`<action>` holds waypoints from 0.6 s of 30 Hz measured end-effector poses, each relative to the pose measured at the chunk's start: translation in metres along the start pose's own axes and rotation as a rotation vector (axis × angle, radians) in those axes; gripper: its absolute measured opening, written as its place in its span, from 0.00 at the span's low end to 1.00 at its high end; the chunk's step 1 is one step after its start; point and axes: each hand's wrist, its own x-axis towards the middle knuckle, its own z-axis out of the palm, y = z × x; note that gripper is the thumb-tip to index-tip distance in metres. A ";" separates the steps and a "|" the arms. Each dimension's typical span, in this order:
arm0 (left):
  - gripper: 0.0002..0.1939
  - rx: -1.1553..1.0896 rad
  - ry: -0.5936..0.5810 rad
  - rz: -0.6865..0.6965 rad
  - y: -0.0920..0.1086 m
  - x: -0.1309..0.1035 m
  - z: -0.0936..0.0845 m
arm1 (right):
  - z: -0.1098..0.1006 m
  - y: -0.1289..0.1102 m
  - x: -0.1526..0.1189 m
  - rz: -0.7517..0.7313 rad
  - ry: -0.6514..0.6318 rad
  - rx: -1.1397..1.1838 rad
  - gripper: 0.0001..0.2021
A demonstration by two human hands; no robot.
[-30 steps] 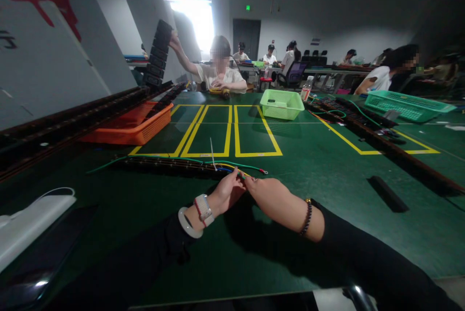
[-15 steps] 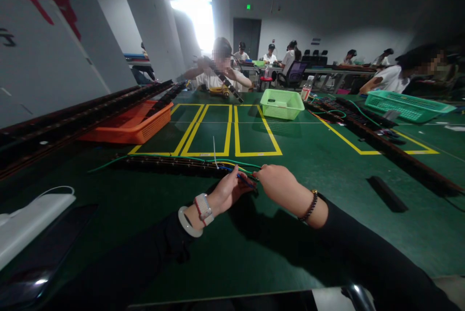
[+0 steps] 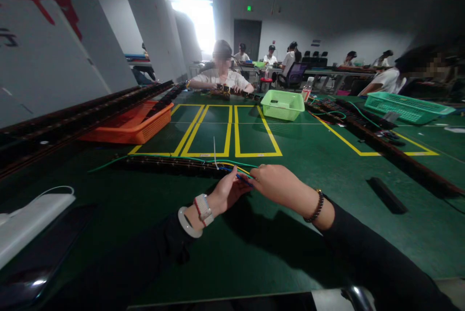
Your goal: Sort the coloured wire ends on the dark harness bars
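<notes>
My left hand is closed around a bundle of thin wires, blue, yellow and green, at the right end of a long dark strip. Close against it, my right hand pinches the wires' ends; its fingertips are partly hidden. A white cable tie sticks up from the strip just left of my hands. Along the strip's top runs a green wire, its loose end reaching past the strip on the left.
An orange basket stands left, a light green basket ahead, a teal basket far right. A dark bar lies right of my hands. A phone and white power strip lie at left. A person sits opposite.
My right hand has moved slightly left, closer to my left hand, along the wires. The person opposite has lowered the dark strip they were holding up.
</notes>
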 end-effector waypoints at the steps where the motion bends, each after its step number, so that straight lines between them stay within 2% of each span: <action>1: 0.18 -0.003 -0.007 -0.008 0.000 0.000 -0.001 | -0.001 -0.004 0.000 -0.017 0.027 0.020 0.12; 5: 0.19 0.028 -0.039 -0.029 0.000 0.002 -0.002 | 0.010 -0.013 0.003 -0.050 0.053 0.040 0.12; 9: 0.19 0.012 -0.006 0.008 0.001 0.002 -0.001 | 0.024 -0.011 0.007 -0.047 0.036 -0.020 0.16; 14: 0.20 0.052 -0.059 -0.014 0.000 0.000 0.000 | 0.017 -0.003 0.009 -0.051 0.014 -0.026 0.12; 18: 0.27 0.217 -0.179 -0.015 -0.004 -0.004 0.001 | 0.011 0.001 0.011 -0.032 0.021 -0.023 0.06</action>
